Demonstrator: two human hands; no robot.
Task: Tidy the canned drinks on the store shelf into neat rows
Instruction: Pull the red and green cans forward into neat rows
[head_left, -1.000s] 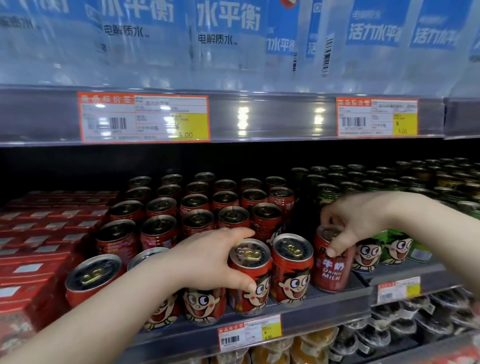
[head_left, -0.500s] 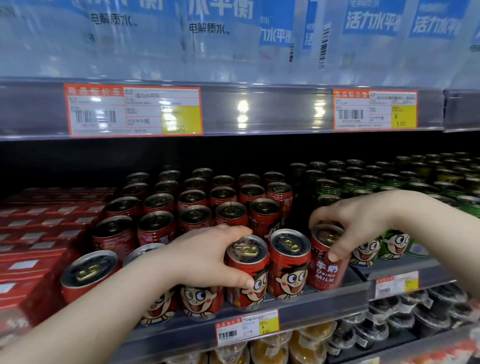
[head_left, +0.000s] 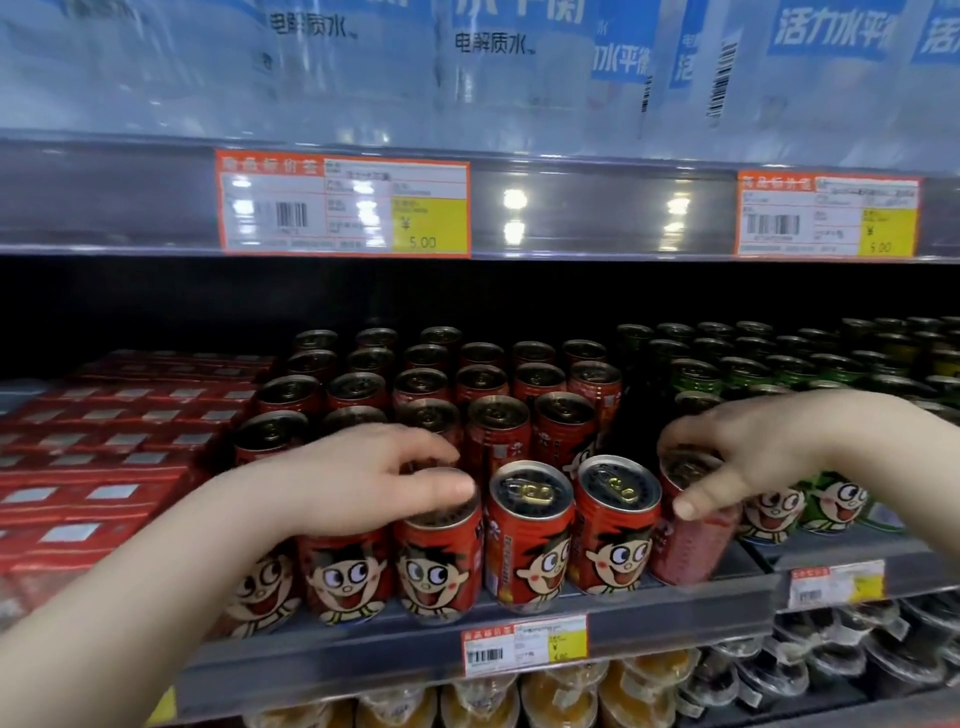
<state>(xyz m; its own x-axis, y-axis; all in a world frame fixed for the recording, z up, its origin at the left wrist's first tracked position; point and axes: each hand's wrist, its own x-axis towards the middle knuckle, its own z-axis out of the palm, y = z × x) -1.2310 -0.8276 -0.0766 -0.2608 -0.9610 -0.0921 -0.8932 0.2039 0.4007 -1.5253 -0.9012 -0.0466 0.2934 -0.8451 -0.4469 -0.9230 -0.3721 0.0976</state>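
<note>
Reaching over the front row of red cans on the middle shelf (head_left: 363, 652), both hands take their cans by the lid, presumably because the cans stand shoulder to shoulder and leave no room for fingers round the sides. At centre left of the frame the left hand (head_left: 363, 480) caps one red can (head_left: 439, 558). Its fingers curl over the far rim and the thumb lies across the near edge, pinching the top, a hold that would let the can be twisted until its cartoon face looks outward like its neighbours. At centre right the right hand (head_left: 748, 449) holds the end can (head_left: 693, 535) the same way, fingers hooked over the lid and thumb pressed on the near wall. This can is blurred and shows no face, and I cannot tell whether it stands quite upright, so I judge it is being turned or nudged toward the two untouched cans (head_left: 615, 535) between the hands. Just beyond it, at the right, green cans (head_left: 831, 501) start a separate block, likely the reason for closing the red row up tight; red cartons (head_left: 104, 467) fill the left
</note>
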